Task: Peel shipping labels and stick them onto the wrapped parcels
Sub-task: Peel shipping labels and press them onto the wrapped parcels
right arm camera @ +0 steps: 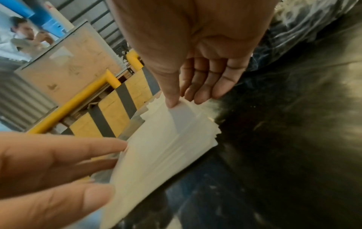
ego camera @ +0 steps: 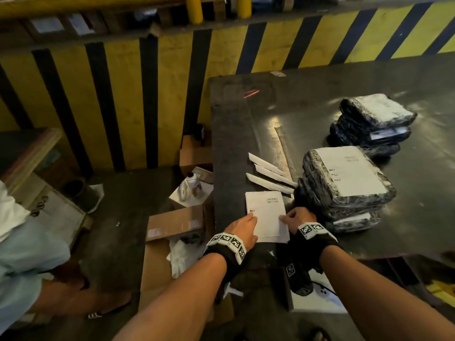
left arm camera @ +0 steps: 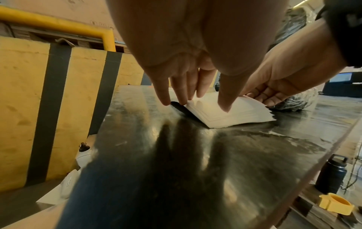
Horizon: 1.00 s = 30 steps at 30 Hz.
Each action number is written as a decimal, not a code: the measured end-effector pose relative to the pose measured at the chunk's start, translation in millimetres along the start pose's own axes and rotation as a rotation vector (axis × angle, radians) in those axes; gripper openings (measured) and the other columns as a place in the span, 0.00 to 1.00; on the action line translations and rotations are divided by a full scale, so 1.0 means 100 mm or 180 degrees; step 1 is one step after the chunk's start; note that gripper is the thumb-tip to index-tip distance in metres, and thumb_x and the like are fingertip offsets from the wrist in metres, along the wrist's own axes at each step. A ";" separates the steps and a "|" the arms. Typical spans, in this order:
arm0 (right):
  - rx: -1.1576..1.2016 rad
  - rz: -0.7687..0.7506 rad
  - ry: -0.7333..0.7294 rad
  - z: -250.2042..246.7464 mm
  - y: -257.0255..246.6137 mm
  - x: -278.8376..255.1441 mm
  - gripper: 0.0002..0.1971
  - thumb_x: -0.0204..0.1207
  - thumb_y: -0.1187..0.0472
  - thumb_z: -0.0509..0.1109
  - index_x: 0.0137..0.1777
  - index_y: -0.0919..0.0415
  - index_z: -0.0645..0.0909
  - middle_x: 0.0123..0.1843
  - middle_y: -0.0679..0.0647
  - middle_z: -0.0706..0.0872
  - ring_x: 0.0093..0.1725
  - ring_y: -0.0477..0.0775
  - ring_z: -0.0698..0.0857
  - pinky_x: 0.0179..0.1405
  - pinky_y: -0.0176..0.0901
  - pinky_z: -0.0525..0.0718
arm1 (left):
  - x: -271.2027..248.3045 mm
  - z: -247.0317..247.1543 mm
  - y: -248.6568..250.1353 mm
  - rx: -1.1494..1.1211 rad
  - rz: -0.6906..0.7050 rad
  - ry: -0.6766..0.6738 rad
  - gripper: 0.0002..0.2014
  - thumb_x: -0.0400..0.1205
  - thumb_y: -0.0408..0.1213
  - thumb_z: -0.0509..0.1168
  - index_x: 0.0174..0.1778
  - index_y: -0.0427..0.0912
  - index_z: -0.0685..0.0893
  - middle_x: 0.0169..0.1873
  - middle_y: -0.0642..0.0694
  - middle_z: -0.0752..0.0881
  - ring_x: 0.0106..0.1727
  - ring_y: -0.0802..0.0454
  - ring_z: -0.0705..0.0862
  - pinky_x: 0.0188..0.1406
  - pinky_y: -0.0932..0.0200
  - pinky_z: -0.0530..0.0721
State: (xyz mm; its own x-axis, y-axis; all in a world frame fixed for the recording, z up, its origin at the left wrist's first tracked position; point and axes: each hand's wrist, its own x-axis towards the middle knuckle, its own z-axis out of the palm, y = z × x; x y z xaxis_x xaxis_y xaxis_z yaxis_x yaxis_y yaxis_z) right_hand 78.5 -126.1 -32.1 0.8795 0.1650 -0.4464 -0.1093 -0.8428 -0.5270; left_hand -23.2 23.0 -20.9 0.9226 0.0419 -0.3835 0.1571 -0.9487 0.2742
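Observation:
A stack of white shipping labels (ego camera: 267, 215) (left arm camera: 225, 114) (right arm camera: 166, 155) lies near the dark table's (ego camera: 320, 94) front left corner. My left hand (ego camera: 242, 228) (left arm camera: 184, 86) rests straight fingers on the stack's left edge, thumb on top. At the stack's right edge, my right hand (ego camera: 295, 216) (right arm camera: 195, 77) pinches the top label between thumb and fingers, and that edge is slightly lifted. A pile of black wrapped parcels (ego camera: 344, 183) with a white label on top stands just right of my right hand. A second parcel pile (ego camera: 374, 119) sits farther back.
Three white backing strips (ego camera: 268, 173) lie behind the label stack. A yellow-and-black striped barrier (ego camera: 123, 107) runs along the back. Cardboard boxes (ego camera: 176, 222) and crumpled paper sit on the floor left of the table, near another person (ego camera: 24, 242). A black bottle (left arm camera: 331, 175) stands below the table edge.

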 end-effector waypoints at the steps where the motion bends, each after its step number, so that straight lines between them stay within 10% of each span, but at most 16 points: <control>1: 0.0065 0.0035 0.0013 -0.01 -0.02 0.00 0.12 0.74 0.52 0.71 0.34 0.58 0.81 0.33 0.55 0.81 0.36 0.55 0.82 0.39 0.39 0.74 | 0.00 -0.01 -0.01 0.0000 0.0008 0.0019 0.26 0.83 0.40 0.62 0.76 0.40 0.65 0.80 0.45 0.61 0.74 0.39 0.71 0.72 0.43 0.73; 4: 0.0169 0.0084 0.0001 0.00 -0.03 0.00 0.18 0.77 0.53 0.68 0.27 0.58 0.78 0.27 0.53 0.77 0.29 0.52 0.76 0.39 0.40 0.74 | -0.02 -0.03 0.00 -0.0033 0.0009 0.0046 0.25 0.83 0.40 0.62 0.76 0.39 0.65 0.80 0.45 0.61 0.74 0.38 0.71 0.73 0.43 0.73; 14: -0.0281 -0.0648 0.0372 -0.14 -0.20 -0.29 0.15 0.81 0.57 0.61 0.51 0.67 0.84 0.54 0.69 0.87 0.54 0.68 0.85 0.49 0.46 0.80 | -0.03 -0.03 -0.10 0.0010 -0.0131 0.0145 0.25 0.83 0.44 0.60 0.76 0.45 0.66 0.75 0.45 0.72 0.76 0.42 0.71 0.78 0.35 0.60; 27: 0.0594 -0.2202 0.0722 -1.24 -0.46 -0.56 0.09 0.78 0.56 0.68 0.42 0.58 0.87 0.38 0.55 0.87 0.38 0.49 0.83 0.41 0.39 0.79 | 0.18 -1.55 0.07 -0.2361 0.0236 0.1581 0.23 0.81 0.43 0.66 0.72 0.40 0.76 0.60 0.40 0.87 0.56 0.51 0.85 0.59 0.59 0.79; 30: 0.0650 -0.2374 0.0704 -1.46 -0.42 -0.56 0.07 0.77 0.59 0.69 0.41 0.58 0.87 0.33 0.47 0.84 0.31 0.33 0.80 0.34 0.24 0.74 | 0.23 -1.81 0.26 -0.2878 0.0401 0.1668 0.23 0.79 0.36 0.68 0.70 0.38 0.76 0.55 0.41 0.88 0.51 0.53 0.84 0.49 0.62 0.82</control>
State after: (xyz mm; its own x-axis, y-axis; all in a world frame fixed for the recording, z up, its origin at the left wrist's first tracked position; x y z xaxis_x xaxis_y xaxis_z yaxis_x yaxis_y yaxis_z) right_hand 101.9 -174.4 120.9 0.8233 0.5243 0.2175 0.4793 -0.4368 -0.7612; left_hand 66.0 55.9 136.7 0.9536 0.2941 0.0636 0.0549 -0.3778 0.9243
